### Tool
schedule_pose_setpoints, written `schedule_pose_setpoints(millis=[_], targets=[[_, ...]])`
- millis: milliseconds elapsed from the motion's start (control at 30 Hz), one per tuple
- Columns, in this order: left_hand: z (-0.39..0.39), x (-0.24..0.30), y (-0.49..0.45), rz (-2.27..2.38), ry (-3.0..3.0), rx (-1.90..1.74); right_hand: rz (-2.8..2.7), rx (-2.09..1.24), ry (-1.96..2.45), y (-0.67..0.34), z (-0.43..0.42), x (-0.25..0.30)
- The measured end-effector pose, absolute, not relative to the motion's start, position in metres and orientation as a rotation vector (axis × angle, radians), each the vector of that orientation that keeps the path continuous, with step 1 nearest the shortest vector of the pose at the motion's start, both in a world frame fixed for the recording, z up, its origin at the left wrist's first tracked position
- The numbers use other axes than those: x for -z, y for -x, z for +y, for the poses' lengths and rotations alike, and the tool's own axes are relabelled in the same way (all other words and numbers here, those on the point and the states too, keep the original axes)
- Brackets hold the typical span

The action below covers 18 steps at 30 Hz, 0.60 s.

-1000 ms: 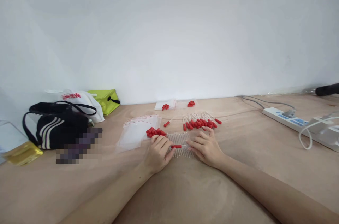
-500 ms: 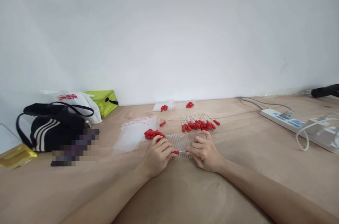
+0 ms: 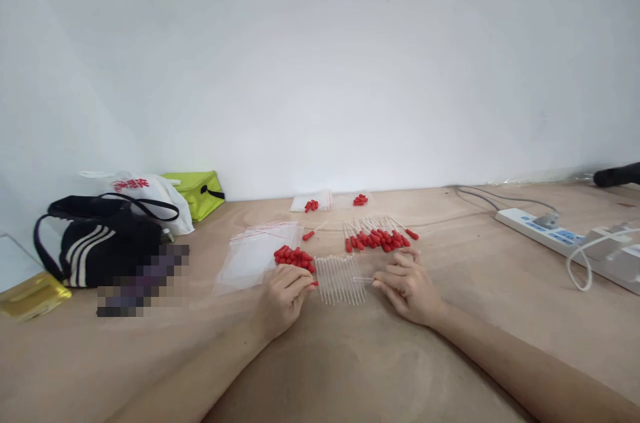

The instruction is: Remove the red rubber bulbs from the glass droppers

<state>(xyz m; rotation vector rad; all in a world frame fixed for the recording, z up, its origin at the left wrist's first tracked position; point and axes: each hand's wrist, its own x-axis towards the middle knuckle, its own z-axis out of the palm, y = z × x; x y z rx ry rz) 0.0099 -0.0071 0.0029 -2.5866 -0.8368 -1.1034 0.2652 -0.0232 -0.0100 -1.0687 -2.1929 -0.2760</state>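
My left hand (image 3: 286,296) is closed in a pinch on a red rubber bulb (image 3: 315,283), of which only the tip shows. Between the fingertips of my right hand (image 3: 409,286) is a thin clear dropper tube (image 3: 363,279), pointing left. A row of clear dropper tubes (image 3: 341,281) lies side by side on the table between my hands. Just beyond my left hand is a pile of loose red bulbs (image 3: 294,256). Assembled droppers with red bulbs (image 3: 377,237) lie in a bunch behind the row, and a single dropper (image 3: 310,234) rests to their left.
Clear zip bags (image 3: 260,253) lie flat on the left. Bags holding red-bulbed droppers (image 3: 311,205) sit near the wall. A black bag (image 3: 105,239), a white bag (image 3: 175,199) and a green bag (image 3: 200,193) stand far left. A power strip (image 3: 540,229) with cables is at right.
The red bulb and the clear tube, end to end between my hands before, are now apart. My left hand has moved left with the bulb, my right hand to the right with the tube.
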Motion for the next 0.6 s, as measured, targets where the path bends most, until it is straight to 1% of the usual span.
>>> schedule_pose_setpoints(millis=[133,233,333,400,500,600], targets=[[0.004,-0.006,0.005,-1.072,2.357,1.340,-2.062,0.245,1.209,-0.270,-0.017,0.014],[0.021,-0.014,0.017,-1.337,2.136,1.405,-2.000,0.249,1.273,-0.266,-0.013,0.017],[0.041,-0.022,0.028,-1.587,2.210,1.334,-1.945,0.276,1.388,-0.264,-0.008,0.021],[0.053,-0.026,0.032,-1.734,2.286,1.210,-1.932,0.297,1.461,-0.263,-0.005,0.023],[0.064,-0.027,0.032,-1.878,2.349,1.004,-1.937,0.319,1.508,-0.261,-0.003,0.023],[0.070,-0.027,0.030,-1.980,2.423,0.910,-1.950,0.290,1.497,-0.256,-0.005,0.020]])
